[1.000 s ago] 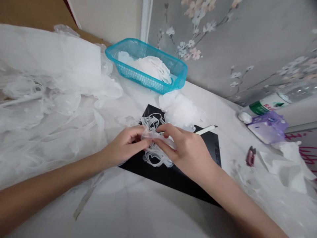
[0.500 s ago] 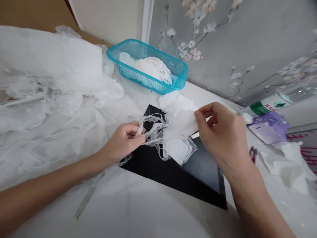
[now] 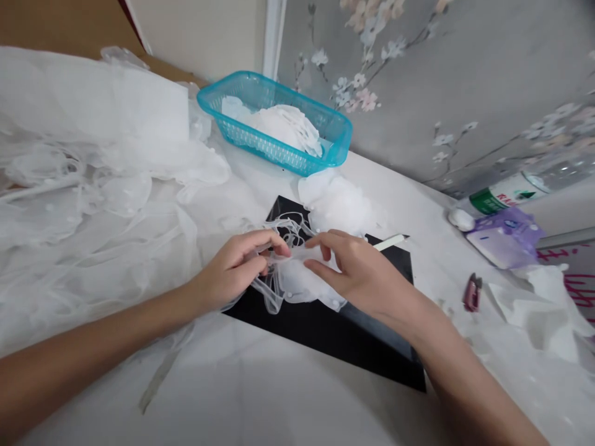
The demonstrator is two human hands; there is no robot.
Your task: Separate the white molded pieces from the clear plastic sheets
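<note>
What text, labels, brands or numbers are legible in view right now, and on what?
Clear plastic bottle with green-and-white label: red letters, possibly starting "R", the rest too blurred.
Purple plastic packet: small print, unreadable.
White surface at the right edge: pink-red strokes, cut off, unreadable.
No text on the white sheer fabric pinched by the left hand and right hand, or on the turquoise plastic basket.
</note>
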